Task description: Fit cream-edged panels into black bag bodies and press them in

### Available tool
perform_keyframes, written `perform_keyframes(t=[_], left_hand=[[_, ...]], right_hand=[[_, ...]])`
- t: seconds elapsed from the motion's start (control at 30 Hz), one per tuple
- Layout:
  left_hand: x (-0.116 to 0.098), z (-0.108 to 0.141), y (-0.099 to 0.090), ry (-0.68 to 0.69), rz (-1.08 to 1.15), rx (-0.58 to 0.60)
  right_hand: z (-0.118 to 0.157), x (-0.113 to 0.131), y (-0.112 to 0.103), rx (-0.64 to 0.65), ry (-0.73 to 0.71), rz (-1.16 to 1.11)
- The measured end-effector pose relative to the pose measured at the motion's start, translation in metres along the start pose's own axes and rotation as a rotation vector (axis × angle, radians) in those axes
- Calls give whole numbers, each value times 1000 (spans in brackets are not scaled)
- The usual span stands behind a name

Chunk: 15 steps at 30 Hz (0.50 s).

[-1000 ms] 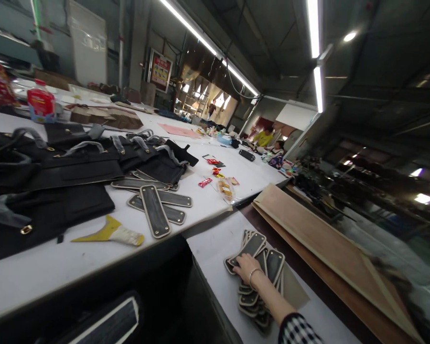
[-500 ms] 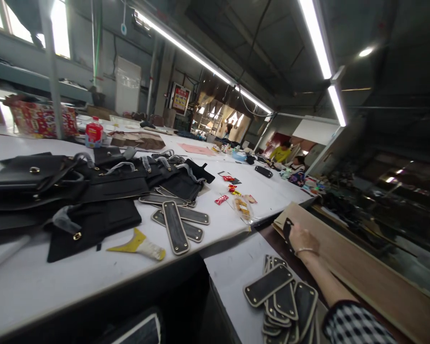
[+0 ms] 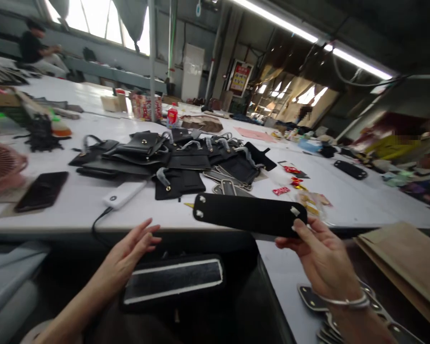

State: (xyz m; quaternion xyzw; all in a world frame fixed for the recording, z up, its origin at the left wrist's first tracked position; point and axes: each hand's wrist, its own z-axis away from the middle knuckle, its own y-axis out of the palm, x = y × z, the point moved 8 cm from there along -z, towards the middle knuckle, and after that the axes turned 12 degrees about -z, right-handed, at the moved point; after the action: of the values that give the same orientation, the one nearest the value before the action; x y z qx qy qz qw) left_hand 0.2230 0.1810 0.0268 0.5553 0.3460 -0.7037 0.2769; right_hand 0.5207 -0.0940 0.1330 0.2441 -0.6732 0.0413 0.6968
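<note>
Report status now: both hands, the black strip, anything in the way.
Right hand: gripping black strip by one end. Left hand: open, apart from strip. Strip: aloft, broad face toward camera. No obstruction seen between hands.

The black panel [image 3: 245,213] in the right hand [image 3: 324,253] now shows broadside. Left of that grip, the left hand [image 3: 131,246] appears.

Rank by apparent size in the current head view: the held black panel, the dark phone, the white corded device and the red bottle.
1. Black panel in the right hand; nearness to the camera may exaggerate it
2. Dark phone
3. White corded device
4. Red bottle, farther back
</note>
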Motion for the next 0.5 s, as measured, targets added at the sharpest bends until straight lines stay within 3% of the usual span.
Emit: perform_keyframes(t=[0.1, 0.2, 0.33, 0.43, 0.5], left_hand=[[-1, 20, 15, -110, 116, 138], [5, 43, 10, -149, 151, 114], [38, 74, -8, -370, 353, -57], [58, 88, -8, -484, 454, -83], [68, 93, -8, -514, 399, -82]], right_hand=[[38, -61, 43, 87, 263, -116], [72, -113, 60, 147, 429, -131], [102, -156, 49, 129, 525, -109], [116, -178, 35, 119, 608, -78], [121, -193, 25, 111, 684, -55]])
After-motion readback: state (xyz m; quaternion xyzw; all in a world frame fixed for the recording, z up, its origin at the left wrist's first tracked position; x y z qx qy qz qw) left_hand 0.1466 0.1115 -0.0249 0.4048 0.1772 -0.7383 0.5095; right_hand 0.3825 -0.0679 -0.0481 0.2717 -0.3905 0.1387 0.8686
